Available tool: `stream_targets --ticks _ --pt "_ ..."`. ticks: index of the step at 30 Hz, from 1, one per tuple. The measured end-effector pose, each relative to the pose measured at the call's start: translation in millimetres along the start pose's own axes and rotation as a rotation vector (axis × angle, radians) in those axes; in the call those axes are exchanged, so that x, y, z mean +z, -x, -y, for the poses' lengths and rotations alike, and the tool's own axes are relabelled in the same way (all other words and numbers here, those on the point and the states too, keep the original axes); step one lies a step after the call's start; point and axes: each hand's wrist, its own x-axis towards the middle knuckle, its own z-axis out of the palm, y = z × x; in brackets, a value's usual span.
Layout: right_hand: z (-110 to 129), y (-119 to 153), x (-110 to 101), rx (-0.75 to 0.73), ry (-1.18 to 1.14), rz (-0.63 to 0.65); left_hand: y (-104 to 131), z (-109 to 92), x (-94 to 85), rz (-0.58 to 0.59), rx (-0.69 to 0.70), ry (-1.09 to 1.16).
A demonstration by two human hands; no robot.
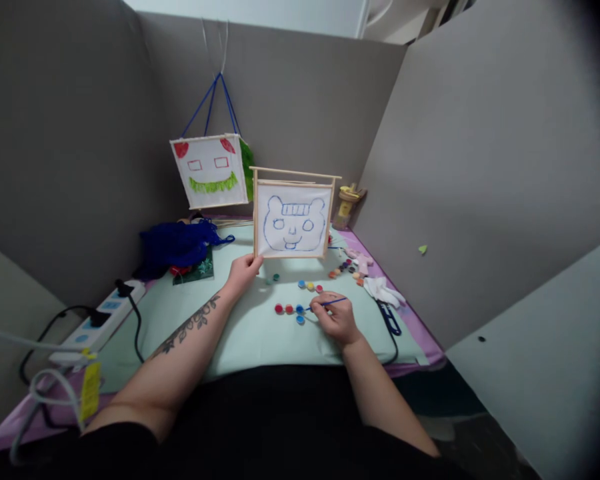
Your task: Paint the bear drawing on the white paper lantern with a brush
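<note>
My left hand point(245, 275) grips the lower left corner of a wooden-framed white panel point(294, 223), held upright. The panel bears a blue outline of a bear-like face. In my right hand point(335, 316) is a thin blue paintbrush point(334, 301), its tip close to a blue paint pot point(300, 309). Two red pots point(284, 309) sit just left of that pot, and another blue pot point(301, 320) is below it. Behind them is a short row of blue, yellow and red pots point(311, 286).
A painted lantern point(211, 172) hangs at the back left. Blue fabric point(173, 245) and a power strip point(105, 317) with cables lie left. On the right are white cloth point(383, 291), dark scissors point(390, 319), more paint pots point(349, 265) and a cup point(347, 208). Grey partitions enclose the table.
</note>
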Motion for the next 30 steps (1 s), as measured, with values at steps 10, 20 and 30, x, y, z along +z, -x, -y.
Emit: stream_targets --ticks 10,20,30 --pt "4 -30 -18 0.220 -0.240 -0.598 0 -3 -1.0 0.009 -0.008 0.014" --pt "-41 -99 11 0.132 0.132 -0.742 0 0 0.1 0.024 0.012 0.011" --pt "-50 -82 11 0.018 0.285 -0.603 2 -3 1.7 0.066 -0.001 0.004"
